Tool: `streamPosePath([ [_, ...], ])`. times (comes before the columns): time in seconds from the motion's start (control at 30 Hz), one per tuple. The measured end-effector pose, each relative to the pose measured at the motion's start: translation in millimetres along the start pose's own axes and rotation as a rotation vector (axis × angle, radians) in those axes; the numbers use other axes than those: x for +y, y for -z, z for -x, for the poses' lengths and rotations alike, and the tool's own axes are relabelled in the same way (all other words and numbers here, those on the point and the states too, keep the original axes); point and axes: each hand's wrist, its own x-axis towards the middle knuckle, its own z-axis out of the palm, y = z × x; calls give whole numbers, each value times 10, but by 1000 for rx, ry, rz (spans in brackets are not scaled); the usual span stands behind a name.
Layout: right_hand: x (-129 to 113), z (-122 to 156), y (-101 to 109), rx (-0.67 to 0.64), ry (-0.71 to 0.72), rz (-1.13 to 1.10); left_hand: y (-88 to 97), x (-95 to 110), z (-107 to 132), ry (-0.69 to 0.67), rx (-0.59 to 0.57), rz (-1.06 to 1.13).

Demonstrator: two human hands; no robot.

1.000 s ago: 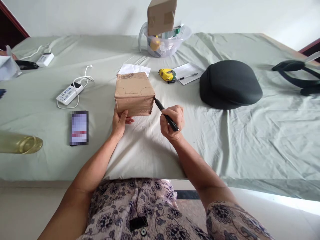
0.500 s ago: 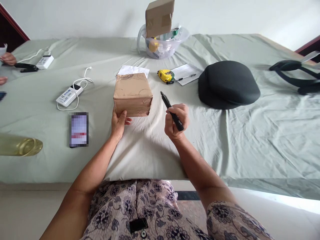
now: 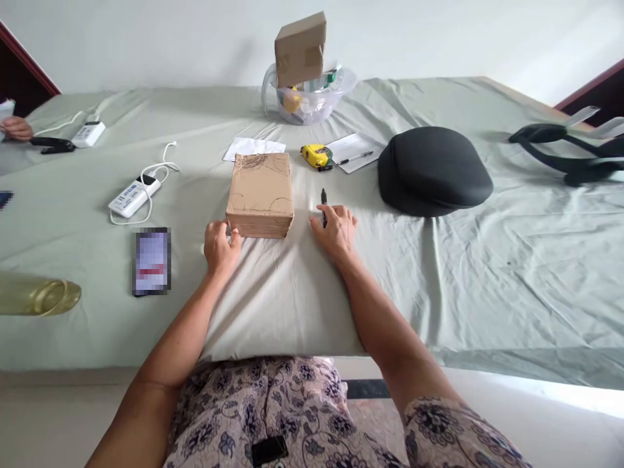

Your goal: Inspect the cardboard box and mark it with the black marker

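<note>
A box wrapped in brown paper (image 3: 260, 195), with pen lines drawn on it, lies flat on the grey-green sheet (image 3: 487, 260) in front of me. My left hand (image 3: 219, 246) rests knuckles up at the box's near left corner, its curled thumb and fingers pressed against it. My right hand (image 3: 337, 231) lies on the sheet just right of the box. It is closed on a black marker (image 3: 324, 198) whose tip points away from me.
A phone (image 3: 152, 261) and a white power strip (image 3: 134, 195) lie to the left, with a gold object (image 3: 41, 297) near the left edge. Behind the box are a yellow tape measure (image 3: 316, 156), a notepad (image 3: 353, 151), a clear bowl (image 3: 307, 101) and a black cushion (image 3: 433, 170). Another person's hand (image 3: 17, 127) shows at far left.
The box, held tilted up before, now lies flat on the sheet. My right hand has come down from the air onto the sheet with the marker. My left hand has slid to the box's corner.
</note>
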Motion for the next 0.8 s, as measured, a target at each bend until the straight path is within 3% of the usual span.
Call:
streamPosePath([
  [0.27, -5, 15, 16, -62, -59, 76, 150, -17, -93, -15, 135, 79],
  [0.5, 14, 14, -5, -34, -35, 31, 595, -22, -192, 41, 316, 27],
  [0.67, -13, 14, 21, -52, -64, 35, 1117, -301, -142, 276, 413, -175],
  [0.8, -13, 6, 17, -53, -72, 12, 1412, -534, 23, 617, 334, -419],
])
